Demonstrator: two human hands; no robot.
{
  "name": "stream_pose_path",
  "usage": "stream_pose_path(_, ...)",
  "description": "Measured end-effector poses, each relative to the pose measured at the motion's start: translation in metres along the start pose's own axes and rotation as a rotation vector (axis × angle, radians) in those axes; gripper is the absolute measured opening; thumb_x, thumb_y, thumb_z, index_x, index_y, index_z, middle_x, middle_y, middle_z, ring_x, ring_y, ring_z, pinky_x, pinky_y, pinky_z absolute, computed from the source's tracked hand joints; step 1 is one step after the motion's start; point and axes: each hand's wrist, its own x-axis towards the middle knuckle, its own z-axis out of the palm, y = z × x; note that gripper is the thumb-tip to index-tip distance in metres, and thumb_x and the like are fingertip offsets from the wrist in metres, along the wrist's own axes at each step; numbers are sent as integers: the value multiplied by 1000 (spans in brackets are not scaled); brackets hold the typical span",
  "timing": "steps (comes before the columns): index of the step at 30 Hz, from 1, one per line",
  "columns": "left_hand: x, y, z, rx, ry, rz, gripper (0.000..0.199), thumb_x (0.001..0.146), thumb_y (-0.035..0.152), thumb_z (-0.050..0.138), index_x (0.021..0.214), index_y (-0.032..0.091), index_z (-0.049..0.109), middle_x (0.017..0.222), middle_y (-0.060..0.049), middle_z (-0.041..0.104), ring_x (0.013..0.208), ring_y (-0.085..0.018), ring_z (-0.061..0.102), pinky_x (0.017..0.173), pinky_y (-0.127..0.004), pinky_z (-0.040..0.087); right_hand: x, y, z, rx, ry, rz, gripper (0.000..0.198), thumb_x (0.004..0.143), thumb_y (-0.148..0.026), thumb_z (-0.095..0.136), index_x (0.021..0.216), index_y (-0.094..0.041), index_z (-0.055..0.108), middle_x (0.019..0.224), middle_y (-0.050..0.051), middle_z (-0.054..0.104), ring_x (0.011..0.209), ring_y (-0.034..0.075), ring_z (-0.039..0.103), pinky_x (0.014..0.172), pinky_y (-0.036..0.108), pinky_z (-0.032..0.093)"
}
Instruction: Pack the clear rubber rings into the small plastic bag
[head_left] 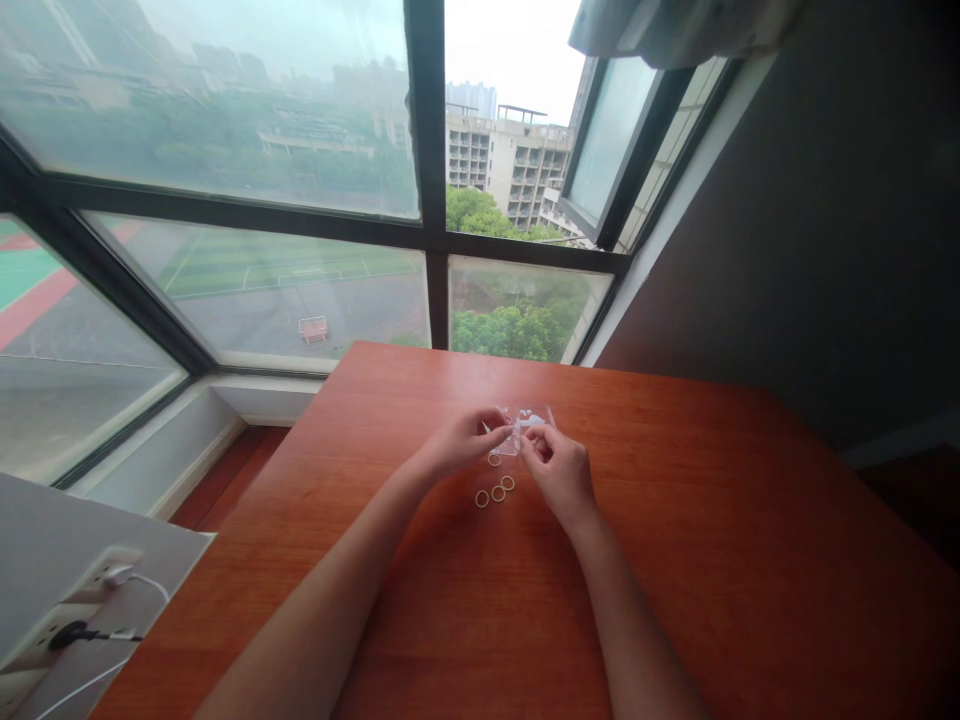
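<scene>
Over the wooden table, my left hand (471, 440) has its thumb and fingers closed on the left side of a small clear plastic case or bag (508, 448). My right hand (561, 468) makes a pinch close to the fingertips of the left, at the front right of the clear plastic; what it pinches is too small to make out. White patches show on the plastic behind the fingers. Just in front of it lies a pale ring (494, 460). Nearer to me are a pair of touching rings (498, 494) and another ring (482, 499) beside them.
The reddish-brown table (720, 560) reaches to the windows, with a dark window frame (429, 180) behind it. One pane at the upper right (611, 140) is tilted outward. Plugs and cables (82, 633) sit in wall sockets at the lower left, beside the table edge.
</scene>
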Motion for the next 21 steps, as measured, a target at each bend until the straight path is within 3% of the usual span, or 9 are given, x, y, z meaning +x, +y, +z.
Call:
stream_pose_path(5, 0, 3, 7, -104, -62, 15, 19, 79, 30, 59, 77, 12, 66, 69, -2, 64, 60, -11, 56, 55, -20, 41, 0, 0, 0, 15, 10, -11, 18, 81, -34, 54, 76, -19, 63, 53, -4, 50, 51, 11, 47, 55, 21, 35)
stream_pose_path(10, 0, 1, 10, -76, -46, 30, 15, 79, 25, 57, 74, 13, 65, 66, -1, 63, 58, -10, 56, 54, -20, 41, 0, -1, 0, 14, 13, -16, 18, 81, -33, 54, 75, -19, 64, 53, -4, 51, 51, 11, 47, 55, 21, 35)
stream_pose_path(21, 4, -12, -1, 49, 175, 14, 20, 80, 31, 57, 78, 13, 66, 69, -2, 64, 59, -10, 52, 55, -21, 39, 3, 3, -5, -4, 64, 70, 27, 82, -43, 54, 76, -19, 65, 53, -3, 54, 51, 12, 49, 55, 22, 35)
